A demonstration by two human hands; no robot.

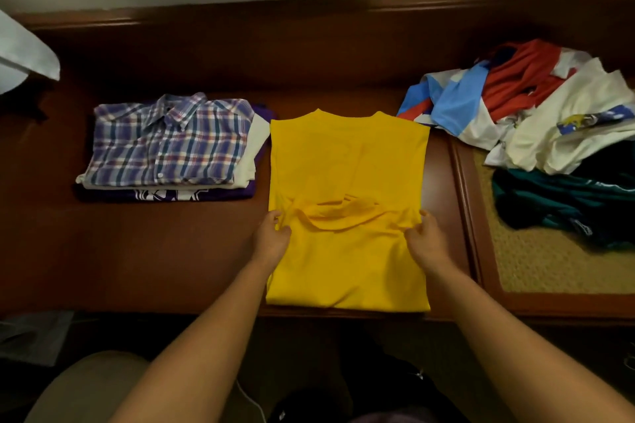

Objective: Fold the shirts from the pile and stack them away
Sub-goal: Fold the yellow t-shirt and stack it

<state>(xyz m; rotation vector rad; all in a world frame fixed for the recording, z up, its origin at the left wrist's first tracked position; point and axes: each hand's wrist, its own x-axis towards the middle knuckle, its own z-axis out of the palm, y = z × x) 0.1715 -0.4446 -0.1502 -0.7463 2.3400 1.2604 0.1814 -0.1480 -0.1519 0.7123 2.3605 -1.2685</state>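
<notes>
Yellow shirt (347, 182) lies centred on the table (171, 251), sleeves tucked in; I pinch its side edges with left hand (271, 237) and right hand (427, 237), likely for the crosswise fold. Folded stack (168, 148) left, unfolded pile (536, 113) right.

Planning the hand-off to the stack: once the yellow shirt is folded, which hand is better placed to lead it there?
Probably left: the left hand grips the yellow shirt on the side nearest the folded stack.

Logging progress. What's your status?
Left hand and right hand pinch yellow shirt mid-fold. Folded stack left, unfolded pile right. Nothing obstructing.
</notes>
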